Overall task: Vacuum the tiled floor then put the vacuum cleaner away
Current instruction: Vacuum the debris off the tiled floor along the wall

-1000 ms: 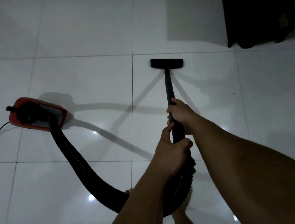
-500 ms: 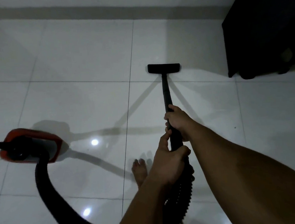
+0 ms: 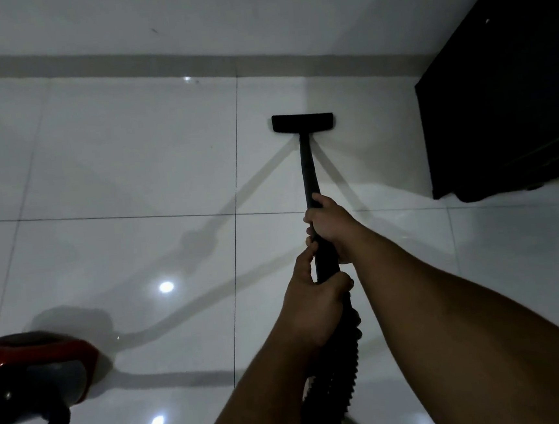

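A black vacuum wand [image 3: 309, 168] runs forward from my hands to a flat black floor nozzle [image 3: 302, 122] resting on the white tiled floor [image 3: 132, 164]. My right hand [image 3: 330, 224] grips the wand higher up. My left hand [image 3: 315, 305] grips it just behind, where the ribbed black hose [image 3: 339, 369] starts. The red and grey vacuum body [image 3: 38, 366] sits on the floor at the lower left, with the hose curving out of its near side.
A dark cabinet [image 3: 504, 97] stands at the right, close to the nozzle. The white wall and its grey skirting [image 3: 157, 62] run across the top, a tile's length beyond the nozzle. Ceiling lights reflect on the glossy tiles.
The nozzle has been pushed forward towards the wall, and I have moved with it. The vacuum body has slid to the lower left of the view. Both hands keep their grip.
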